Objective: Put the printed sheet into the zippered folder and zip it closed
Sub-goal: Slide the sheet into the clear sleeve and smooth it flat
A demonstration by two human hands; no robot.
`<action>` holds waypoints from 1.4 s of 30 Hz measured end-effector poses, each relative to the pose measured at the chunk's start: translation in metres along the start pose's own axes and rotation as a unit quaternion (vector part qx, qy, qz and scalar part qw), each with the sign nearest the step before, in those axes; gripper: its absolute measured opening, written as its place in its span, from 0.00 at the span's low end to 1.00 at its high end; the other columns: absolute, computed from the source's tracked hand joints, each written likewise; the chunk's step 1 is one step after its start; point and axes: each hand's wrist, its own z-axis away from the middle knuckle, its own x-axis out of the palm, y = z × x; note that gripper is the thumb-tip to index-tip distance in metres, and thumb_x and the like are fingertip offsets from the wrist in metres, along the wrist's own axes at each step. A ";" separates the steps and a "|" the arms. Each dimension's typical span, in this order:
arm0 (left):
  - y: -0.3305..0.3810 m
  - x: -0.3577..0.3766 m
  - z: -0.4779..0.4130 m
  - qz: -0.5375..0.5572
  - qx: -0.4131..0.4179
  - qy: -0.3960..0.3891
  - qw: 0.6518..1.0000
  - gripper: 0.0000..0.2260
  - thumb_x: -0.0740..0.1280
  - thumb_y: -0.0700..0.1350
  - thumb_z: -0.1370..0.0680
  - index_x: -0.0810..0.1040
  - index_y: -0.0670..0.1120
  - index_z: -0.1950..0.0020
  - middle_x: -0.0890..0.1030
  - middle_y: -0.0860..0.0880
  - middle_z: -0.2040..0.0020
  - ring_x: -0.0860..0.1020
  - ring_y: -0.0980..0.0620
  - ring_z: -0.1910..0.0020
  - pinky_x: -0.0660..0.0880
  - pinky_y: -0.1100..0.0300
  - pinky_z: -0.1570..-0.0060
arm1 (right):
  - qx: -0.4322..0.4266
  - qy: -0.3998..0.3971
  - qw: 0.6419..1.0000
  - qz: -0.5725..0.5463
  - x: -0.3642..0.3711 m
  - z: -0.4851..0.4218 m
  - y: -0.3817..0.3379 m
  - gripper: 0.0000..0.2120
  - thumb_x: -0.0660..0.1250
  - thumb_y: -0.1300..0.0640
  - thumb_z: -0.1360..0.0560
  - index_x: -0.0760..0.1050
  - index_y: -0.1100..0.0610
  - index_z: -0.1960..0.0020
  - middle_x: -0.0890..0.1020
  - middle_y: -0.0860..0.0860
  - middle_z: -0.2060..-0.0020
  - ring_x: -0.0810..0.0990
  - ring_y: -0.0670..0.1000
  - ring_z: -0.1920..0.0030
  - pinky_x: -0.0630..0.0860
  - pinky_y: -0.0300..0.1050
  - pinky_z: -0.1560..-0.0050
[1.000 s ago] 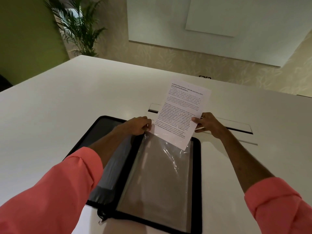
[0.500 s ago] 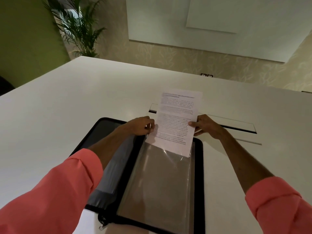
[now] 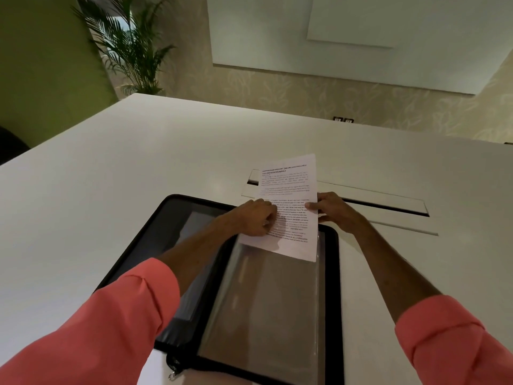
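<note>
A black zippered folder (image 3: 331, 287) lies open flat on the white table, with clear plastic sleeves (image 3: 266, 307) on its right half. The printed sheet (image 3: 291, 190) stands at the far end of the sleeves, and its lower edge reaches down over the sleeve's top opening. My right hand (image 3: 330, 209) pinches the sheet's right edge. At the sheet's left edge, my left hand (image 3: 255, 218) holds the top of the plastic sleeve with bent fingers. Whether the sheet's bottom is inside the sleeve, I cannot tell. The zipper pull (image 3: 172, 375) hangs at the folder's near edge.
A long cable slot with a flap (image 3: 388, 207) is cut into the table (image 3: 111, 190) just behind the folder. A potted palm (image 3: 130, 45) stands beyond the table's far left corner. Wall sockets (image 3: 343, 120) sit on the far wall.
The sheet has straightened from a tilt and come down toward me over the sleeve opening. Both hands moved nearer with it, and the left hand now overlaps its left edge.
</note>
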 end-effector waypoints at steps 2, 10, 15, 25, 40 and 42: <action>0.002 -0.001 -0.001 0.007 -0.007 -0.003 1.000 0.09 0.69 0.40 0.23 0.73 0.47 0.46 0.77 0.52 0.52 0.75 0.49 0.55 0.69 0.55 0.56 | -0.007 0.024 0.999 -0.037 0.005 0.000 0.001 0.16 0.72 0.64 0.20 0.83 0.54 0.34 0.89 0.50 0.44 0.88 0.54 0.44 0.85 0.52 0.46; 0.006 0.003 -0.007 0.038 -0.017 -0.013 0.999 0.14 0.72 0.39 0.25 0.81 0.47 0.40 0.74 0.52 0.48 0.75 0.50 0.48 0.73 0.55 0.49 | -0.012 0.157 0.984 -0.089 0.025 -0.012 0.002 0.14 0.69 0.55 0.16 0.83 0.63 0.35 0.88 0.58 0.43 0.88 0.58 0.45 0.85 0.58 0.41; 0.002 0.004 -0.006 0.069 -0.034 0.006 0.997 0.08 0.72 0.39 0.24 0.84 0.47 0.46 0.75 0.53 0.50 0.76 0.56 0.55 0.71 0.61 0.54 | -0.013 0.169 0.982 -0.087 0.026 -0.002 0.007 0.09 0.70 0.61 0.17 0.84 0.63 0.41 0.88 0.58 0.46 0.88 0.58 0.47 0.85 0.55 0.44; 0.006 0.005 -0.003 0.088 -0.011 0.034 0.995 0.07 0.73 0.41 0.22 0.82 0.48 0.46 0.79 0.51 0.47 0.79 0.52 0.50 0.78 0.56 0.49 | -0.016 0.225 0.972 -0.061 0.033 0.005 0.010 0.09 0.69 0.53 0.16 0.85 0.56 0.50 0.89 0.52 0.53 0.88 0.51 0.55 0.83 0.45 0.55; -0.001 0.013 0.001 0.061 -0.020 0.090 0.994 0.03 0.72 0.46 0.21 0.81 0.50 0.48 0.84 0.53 0.47 0.76 0.50 0.42 0.73 0.50 0.44 | 0.019 0.199 0.979 -0.044 0.028 0.010 0.026 0.12 0.73 0.57 0.22 0.83 0.66 0.58 0.88 0.52 0.59 0.85 0.50 0.58 0.80 0.48 0.53; 0.001 0.012 0.002 0.066 -0.018 0.081 0.994 0.04 0.71 0.45 0.22 0.78 0.52 0.50 0.84 0.53 0.47 0.76 0.50 0.44 0.74 0.51 0.46 | 0.029 0.236 0.970 -0.042 0.033 0.000 0.023 0.14 0.75 0.46 0.24 0.84 0.57 0.58 0.89 0.52 0.57 0.86 0.53 0.54 0.82 0.53 0.49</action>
